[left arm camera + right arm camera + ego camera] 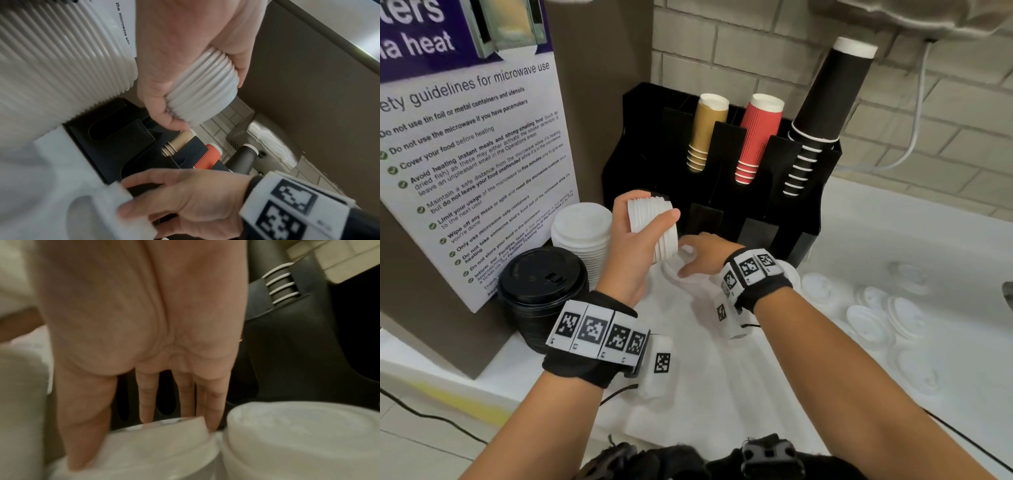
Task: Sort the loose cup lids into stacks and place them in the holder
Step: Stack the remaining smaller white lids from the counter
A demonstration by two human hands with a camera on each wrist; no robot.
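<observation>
My left hand (657,207) grips a short stack of white lids (643,214) on its side, just in front of the black holder (808,192); the same stack (203,91) fills the fingers in the left wrist view. My right hand (683,259) reaches down onto a loose white lid (671,269) lying on the white counter below that stack. In the right wrist view the hand (144,446) spans this lid (156,456), thumb at its near rim and fingertips at its far rim. Another loose lid (298,434) lies right beside it.
A tall white lid stack (582,233) and a black lid stack (541,284) stand to the left, against a microwave notice board (465,154). The holder carries gold, red and black cups (753,137). Several loose white lids (869,318) are scattered on the counter at right.
</observation>
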